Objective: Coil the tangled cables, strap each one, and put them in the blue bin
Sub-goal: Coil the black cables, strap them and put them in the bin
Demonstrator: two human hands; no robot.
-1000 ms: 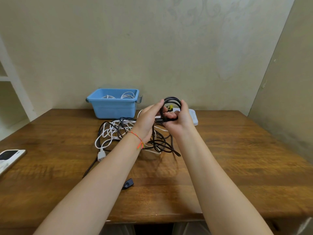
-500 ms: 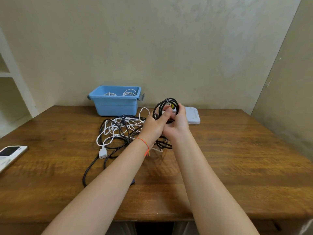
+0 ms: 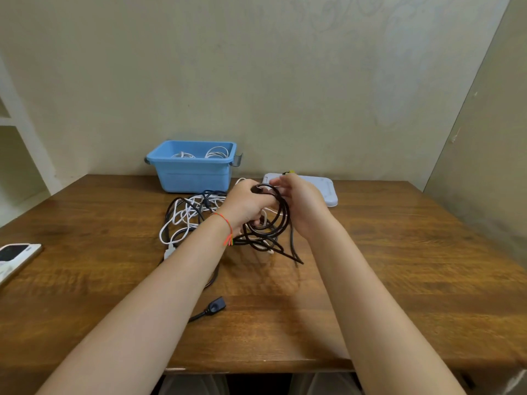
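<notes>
My left hand (image 3: 247, 206) grips a black coiled cable (image 3: 281, 220), holding its loops just above the table. My right hand (image 3: 302, 203) is against the coil's right side, fingers curled at its top near a small yellow-and-black strap (image 3: 289, 173). A tangle of white and black cables (image 3: 188, 215) lies on the table to the left of my hands. The blue bin (image 3: 194, 172) stands at the back against the wall, with white coiled cables (image 3: 216, 152) inside. A black plug end (image 3: 214, 307) lies near the front, between my forearms.
A white flat tray or lid (image 3: 328, 192) lies behind my right hand. A phone (image 3: 14, 256) rests at the table's left edge. The wooden table (image 3: 399, 266) meets walls at the back and right. White shelving (image 3: 17, 132) stands at the far left.
The black coil has come down from chest height to just above the table, and both hands have shifted round it. The camera has moved a little closer.
</notes>
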